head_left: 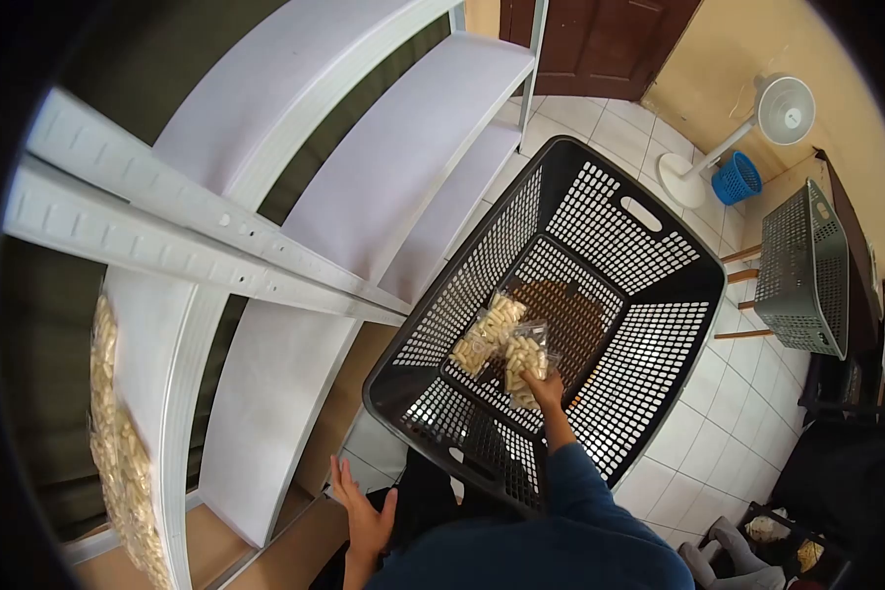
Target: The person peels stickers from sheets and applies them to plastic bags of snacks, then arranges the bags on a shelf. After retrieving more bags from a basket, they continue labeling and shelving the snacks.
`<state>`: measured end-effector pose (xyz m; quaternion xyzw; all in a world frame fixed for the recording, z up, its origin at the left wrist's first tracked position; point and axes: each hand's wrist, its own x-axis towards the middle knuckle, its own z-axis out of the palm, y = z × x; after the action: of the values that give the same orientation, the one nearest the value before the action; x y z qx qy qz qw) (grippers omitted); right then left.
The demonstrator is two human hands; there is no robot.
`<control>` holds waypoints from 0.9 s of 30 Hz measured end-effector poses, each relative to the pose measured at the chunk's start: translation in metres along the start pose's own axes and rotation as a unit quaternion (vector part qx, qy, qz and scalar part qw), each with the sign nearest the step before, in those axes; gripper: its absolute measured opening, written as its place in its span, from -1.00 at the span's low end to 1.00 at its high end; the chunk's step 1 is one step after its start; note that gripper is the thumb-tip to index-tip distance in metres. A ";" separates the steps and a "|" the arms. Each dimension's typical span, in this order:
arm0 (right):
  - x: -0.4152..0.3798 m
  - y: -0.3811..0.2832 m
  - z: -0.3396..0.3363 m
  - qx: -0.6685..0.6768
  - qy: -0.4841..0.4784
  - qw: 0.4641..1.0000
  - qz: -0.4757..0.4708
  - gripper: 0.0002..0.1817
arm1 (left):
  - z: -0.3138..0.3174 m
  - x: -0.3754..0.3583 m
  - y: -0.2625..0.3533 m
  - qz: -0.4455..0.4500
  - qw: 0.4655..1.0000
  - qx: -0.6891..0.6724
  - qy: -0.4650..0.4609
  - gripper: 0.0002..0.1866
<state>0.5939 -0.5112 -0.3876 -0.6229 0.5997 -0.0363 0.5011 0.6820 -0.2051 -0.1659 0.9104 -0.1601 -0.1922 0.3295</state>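
My right hand (544, 387) reaches down into a large black plastic basket (649, 339) with slotted walls. Its fingers are closed on the near end of a clear plastic bag (524, 356) filled with short, pale, stick-shaped pieces. Beside that bag, on the left of the basket's floor, lie more bags (472, 351) of the same pieces, partly overlapping. My left hand (366, 519) is outside the basket near its front left corner, fingers apart and holding nothing. It is close to the lower part of a white shelf unit.
The white shelf unit (364, 187) stands on the left; similar filled bags (118, 442) line one of its shelves. At the far right are a white fan (785, 108), a blue bin (737, 179) and a grey basket (806, 265) on a wooden-legged stand. The floor (703, 433) is white tile.
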 end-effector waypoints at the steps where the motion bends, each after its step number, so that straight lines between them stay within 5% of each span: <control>1: -0.013 -0.009 -0.004 0.084 0.042 0.995 -0.018 -0.29 | -0.002 0.005 0.003 0.005 1.000 -0.004 0.003 -0.13; 4: -0.051 -0.043 -0.011 0.176 0.070 0.969 -0.160 -0.43 | -0.003 0.025 0.014 0.083 0.995 -0.059 0.000 -0.17; 8: -0.132 -0.125 -0.031 0.065 0.121 0.909 -0.394 -0.50 | -0.002 0.041 0.069 0.082 0.917 -0.307 -0.241 -0.18; 11: -0.185 -0.177 -0.036 -0.042 0.178 0.781 -0.597 -0.46 | 0.003 0.033 0.091 0.167 0.910 -0.349 -0.146 -0.14; 15: -0.228 -0.212 -0.009 0.010 0.118 0.689 -0.715 -0.48 | -0.026 0.026 0.093 0.237 0.835 -0.496 -0.024 -0.21; 17: -0.254 -0.232 0.004 0.040 0.067 0.651 -0.755 -0.48 | -0.055 0.019 0.084 0.118 0.850 -0.513 -0.040 -0.29; 18: -0.267 -0.242 0.010 0.063 0.030 0.623 -0.779 -0.47 | -0.064 0.021 0.073 0.212 0.861 -0.460 0.036 -0.31; 27: -0.345 -0.321 0.066 0.124 -0.176 0.455 -0.864 -0.60 | -0.152 -0.008 0.023 0.190 0.809 -0.436 0.346 -0.52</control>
<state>0.7689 -0.2735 -0.0147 -0.7456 -0.3582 -0.4141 0.3798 0.7406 -0.1368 -0.0407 0.6284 -0.1050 0.1526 0.7555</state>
